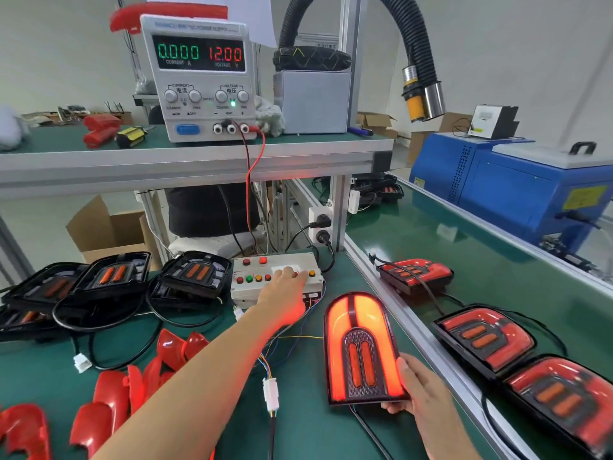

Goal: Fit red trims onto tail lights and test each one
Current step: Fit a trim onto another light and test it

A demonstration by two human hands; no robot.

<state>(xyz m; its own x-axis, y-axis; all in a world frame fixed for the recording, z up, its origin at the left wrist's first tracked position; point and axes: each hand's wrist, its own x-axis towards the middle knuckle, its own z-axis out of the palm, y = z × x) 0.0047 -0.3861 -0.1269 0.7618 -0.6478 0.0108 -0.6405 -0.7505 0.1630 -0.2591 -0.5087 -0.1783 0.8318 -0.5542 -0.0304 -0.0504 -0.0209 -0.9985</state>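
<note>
I am testing now. My right hand [423, 390] holds the glowing tail light [360, 348] by its bottom corner (trim already on). My left hand [285, 293] presses the button box [277, 277] ahead with flat fingers. Next, I should try another button.

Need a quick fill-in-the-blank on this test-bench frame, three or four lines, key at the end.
1. The power supply voltage display reads ____ V.
2. The left hand presses buttons on the white ____.
3. The tail light held by the right hand is ____, glowing red.
4. Loose red trims lie on the ____ mat.

Missing words: 12.00; control box; lit; green
</note>
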